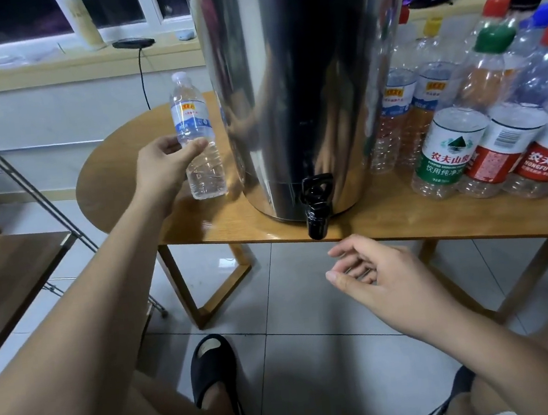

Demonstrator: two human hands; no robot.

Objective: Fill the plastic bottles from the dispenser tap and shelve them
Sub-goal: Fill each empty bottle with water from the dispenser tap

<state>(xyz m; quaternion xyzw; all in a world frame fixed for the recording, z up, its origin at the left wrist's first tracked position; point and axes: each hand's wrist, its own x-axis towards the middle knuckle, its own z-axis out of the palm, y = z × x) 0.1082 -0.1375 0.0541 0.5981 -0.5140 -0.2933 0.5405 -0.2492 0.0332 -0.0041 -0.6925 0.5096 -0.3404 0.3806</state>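
One clear plastic bottle with a blue-and-white label and a pale cap (196, 137) is in hand: the left hand (163, 162) grips it at mid-height, thumb across the front and fingers behind. The bottle leans slightly, its base at or just above the round-ended wooden table (405, 222), just left of the tall polished steel dispenser drum (302, 83); whether base and tabletop touch, I cannot tell. Fill level is not readable through the clear wall. The right hand (377, 274) holds nothing; it is released, fingers loosely bent, palm turned leftward, hanging below the table's front edge and just beneath the black plastic tap (316, 209), apart from it. The tap juts from the drum's base and overhangs the table edge. To the right of the drum a crowd of capped clear plastic bottles (495, 111) stands on the table, caps red, green, blue, yellow and black, several with green or red labels. A dark wooden shelf board on a thin metal frame (7, 267) sits at far left, lower than the tabletop. On the windowsill behind lies a dark phone with a cable (133, 42). Below, a black open-toed slipper (212, 366) rests on grey floor tiles
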